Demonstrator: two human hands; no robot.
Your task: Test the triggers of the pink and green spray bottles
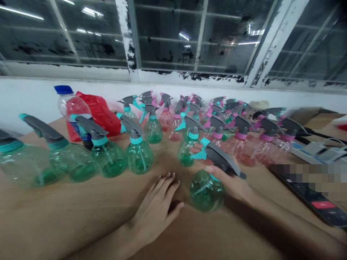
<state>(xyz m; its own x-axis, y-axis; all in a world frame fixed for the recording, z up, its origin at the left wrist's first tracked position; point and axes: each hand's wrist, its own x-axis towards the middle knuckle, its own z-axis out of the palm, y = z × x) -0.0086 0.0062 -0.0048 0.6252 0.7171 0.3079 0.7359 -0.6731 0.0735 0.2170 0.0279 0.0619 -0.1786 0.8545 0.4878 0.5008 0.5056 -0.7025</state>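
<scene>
My right hand [226, 177] grips a green spray bottle [207, 191] by its neck, under the grey and turquoise trigger head. The bottle is tilted slightly, and I cannot tell whether its base touches the table. To its left my left hand [159, 202] lies palm down on the wooden table [89, 220], fingers stretched out, holding nothing. Beyond the left fingertips stands another green spray bottle [140, 157], one of several in a row at the left. Just behind the held bottle is a further green bottle [185, 151], partly hidden by it.
Several pink spray bottles [246, 148] stand at the back and right. A clear drink bottle with a blue cap [63, 90] and a red plastic bag [100, 113] are at the back left. A phone [311, 195] and a power strip [311, 150] lie at the right, below the windows.
</scene>
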